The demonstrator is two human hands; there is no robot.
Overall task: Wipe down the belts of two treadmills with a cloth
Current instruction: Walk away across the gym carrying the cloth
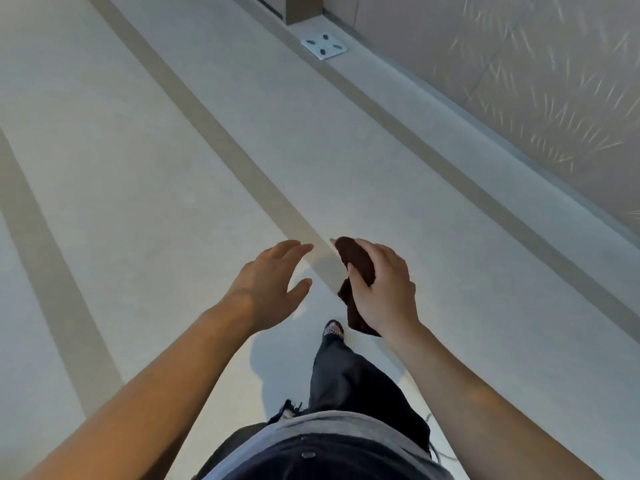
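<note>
**Operator:** Where is the cloth?

**Inspector:** In your right hand (384,292). The cloth (356,258) is dark brown and bunched. Your fingers (377,251) curl over its top and your thumb presses across its front, so that hand is grasping it firmly. One end pokes out beyond your fingertips, and the other hangs below your palm, near the wrist. You hold it in the air above the floor (138,168), and it touches nothing else.

**Operator:** And my left?

**Inspector:** Your left hand (268,282) is released and grasps nothing. Its fingers are straight and slightly spread, the thumb apart, the palm turned down. It hovers just beside the right hand with a gap between them, and it does not touch the cloth.

**Operator:** What lies around me?

**Inspector:** The floor is pale, crossed by darker tan bands (221,133) running diagonally. One shoe (334,330) shows below the cloth, at the end of a dark trouser leg (346,382). Far ahead, a small white square plate (323,46) with dark marks lies on the floor, near the base of the wall (519,64) on your right.
</note>
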